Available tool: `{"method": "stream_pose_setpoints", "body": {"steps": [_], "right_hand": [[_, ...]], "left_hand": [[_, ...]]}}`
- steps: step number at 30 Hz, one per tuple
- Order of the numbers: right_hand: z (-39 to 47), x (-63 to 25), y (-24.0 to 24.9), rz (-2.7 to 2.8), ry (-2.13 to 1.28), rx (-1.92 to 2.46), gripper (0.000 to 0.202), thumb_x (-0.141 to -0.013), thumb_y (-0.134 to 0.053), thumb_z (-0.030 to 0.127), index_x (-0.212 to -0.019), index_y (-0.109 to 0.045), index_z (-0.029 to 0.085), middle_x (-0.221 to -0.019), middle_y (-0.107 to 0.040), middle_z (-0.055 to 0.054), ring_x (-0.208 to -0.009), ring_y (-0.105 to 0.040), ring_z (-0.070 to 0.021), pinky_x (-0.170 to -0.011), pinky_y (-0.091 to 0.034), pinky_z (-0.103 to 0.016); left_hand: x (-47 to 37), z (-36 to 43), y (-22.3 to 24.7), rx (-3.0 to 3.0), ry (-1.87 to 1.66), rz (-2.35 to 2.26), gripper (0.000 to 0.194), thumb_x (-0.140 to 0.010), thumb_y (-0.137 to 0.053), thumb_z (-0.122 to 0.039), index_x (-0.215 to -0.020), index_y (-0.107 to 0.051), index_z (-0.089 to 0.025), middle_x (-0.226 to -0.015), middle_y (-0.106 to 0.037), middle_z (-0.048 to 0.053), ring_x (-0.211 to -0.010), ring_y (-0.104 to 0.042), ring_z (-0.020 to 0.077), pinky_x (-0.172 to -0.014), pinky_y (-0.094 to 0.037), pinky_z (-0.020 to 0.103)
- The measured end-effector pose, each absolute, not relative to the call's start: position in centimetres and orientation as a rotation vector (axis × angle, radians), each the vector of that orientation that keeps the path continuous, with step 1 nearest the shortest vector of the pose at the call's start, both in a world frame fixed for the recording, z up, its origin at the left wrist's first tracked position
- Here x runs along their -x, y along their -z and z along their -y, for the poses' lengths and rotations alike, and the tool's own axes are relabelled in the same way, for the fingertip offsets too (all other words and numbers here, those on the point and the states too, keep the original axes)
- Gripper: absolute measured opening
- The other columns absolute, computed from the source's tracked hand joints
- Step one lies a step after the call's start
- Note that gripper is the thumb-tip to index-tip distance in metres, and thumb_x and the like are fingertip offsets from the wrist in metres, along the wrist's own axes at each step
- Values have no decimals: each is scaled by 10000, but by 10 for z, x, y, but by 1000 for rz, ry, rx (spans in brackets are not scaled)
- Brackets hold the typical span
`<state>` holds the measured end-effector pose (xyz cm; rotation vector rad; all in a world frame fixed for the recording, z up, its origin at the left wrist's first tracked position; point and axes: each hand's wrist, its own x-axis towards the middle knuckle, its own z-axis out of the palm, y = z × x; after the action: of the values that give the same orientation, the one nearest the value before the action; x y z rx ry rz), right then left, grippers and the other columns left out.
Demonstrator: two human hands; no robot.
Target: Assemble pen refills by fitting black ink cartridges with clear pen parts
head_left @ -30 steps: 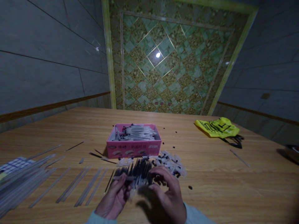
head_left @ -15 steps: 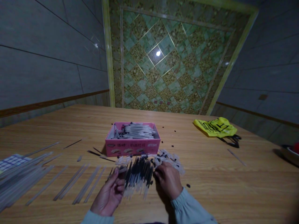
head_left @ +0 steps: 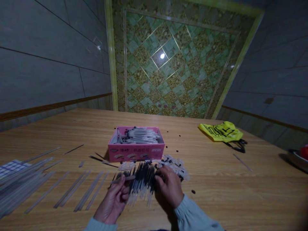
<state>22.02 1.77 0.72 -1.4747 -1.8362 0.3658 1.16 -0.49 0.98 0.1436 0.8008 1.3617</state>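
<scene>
My left hand (head_left: 114,197) pinches a short, pale translucent tube (head_left: 130,177) between thumb and fingertips. My right hand (head_left: 169,186) is closed at the right edge of a pile of thin black sticks with whitish ends (head_left: 144,178); what its fingertips hold, if anything, is hidden. Behind the right hand lies a heap of small clear caps (head_left: 176,165) mixed with small black bits. Just beyond the pile stands an open pink box (head_left: 137,152), filled with slender pale sticks, some showing dark ends (head_left: 141,134).
Long clear tubes (head_left: 26,186) lie bunched at the left beside a checked blue-and-white item (head_left: 13,168), with several loose tubes (head_left: 89,191) nearer me. A yellow bag with black print (head_left: 220,131) rests at the far right. At the right edge is a bowl (head_left: 297,158) with something red in it.
My right hand has shifted slightly left, toward the stick pile. The tube in my left hand now sticks out further to the right across the pile.
</scene>
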Motion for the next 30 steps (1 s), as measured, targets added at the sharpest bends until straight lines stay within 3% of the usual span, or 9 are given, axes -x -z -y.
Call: {"method": "stream_pose_setpoints", "body": {"steps": [4, 7, 15, 30], "right_hand": [[-9, -211, -9, 1486, -994, 999, 169, -756, -627, 290, -825, -662, 139, -767, -670, -69, -701, -610, -184, -629, -474, -279], [0, -203, -9, 1359, -1154, 880, 176, -691, -703, 278, -785, -678, 132, -728, -679, -63, -643, -607, -171, -592, -470, -275], [4, -196, -7, 1314, -1129, 893, 162, -619, -745, 232, -709, -637, 152, -678, -621, -13, -601, -560, -137, -534, -440, -231], [12, -193, -15, 1523, -887, 988, 56, -678, -681, 204, -678, -643, 163, -676, -591, -1, -670, -562, -149, -595, -436, -226]], "left_hand": [[-13, 6, -6, -326, -1330, -870, 229, -636, -760, -161, -735, -555, -134, -551, -532, -40, -434, -470, 42, -362, -337, 126], [-17, 8, -4, -454, -1329, -930, 331, -572, -807, -265, -736, -541, -157, -509, -507, -63, -426, -461, 43, -367, -318, 127], [-22, 9, -7, -623, -1292, -1026, 376, -584, -774, -401, -739, -516, -177, -452, -499, -63, -384, -417, 42, -363, -262, 133], [-27, 8, 1, -753, -1316, -1115, 394, -569, -754, -467, -689, -520, -173, -374, -480, -60, -303, -359, 38, -325, -192, 131]]}}
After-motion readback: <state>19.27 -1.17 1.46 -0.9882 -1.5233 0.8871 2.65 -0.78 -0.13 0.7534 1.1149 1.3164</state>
